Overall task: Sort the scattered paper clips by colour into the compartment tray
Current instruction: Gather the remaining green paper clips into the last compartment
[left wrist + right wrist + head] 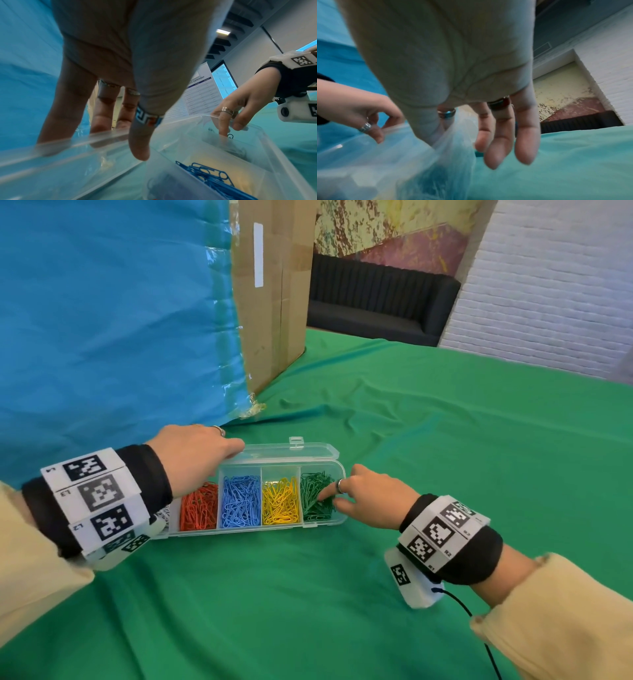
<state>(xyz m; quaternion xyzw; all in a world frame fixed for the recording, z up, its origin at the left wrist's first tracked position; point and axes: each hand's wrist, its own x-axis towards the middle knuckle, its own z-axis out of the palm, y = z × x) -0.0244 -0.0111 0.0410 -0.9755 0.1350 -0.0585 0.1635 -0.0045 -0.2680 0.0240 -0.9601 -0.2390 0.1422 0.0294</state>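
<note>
A clear compartment tray [239, 534] sits on the green cloth with its lid [308, 451] standing open at the back. Its compartments hold red clips [198, 508], blue clips [239, 501], yellow clips [281, 501] and green clips [313, 491]; my left wrist hides the leftmost compartment. My left hand [236, 448] holds the lid's left end, fingers [101, 121] behind it and thumb in front. My right hand [329, 496] is at the tray's right end, its straight index finger [223, 129] poking into the green clips and its thumb on the rim. The other fingers [501, 142] hang loose outside.
A tall cardboard box [270, 302] draped in blue sheet [102, 320] stands right behind the tray at the left. Wrinkled green cloth [445, 457] stretches to the right and front. A black sofa [376, 299] and a white brick wall lie beyond the table.
</note>
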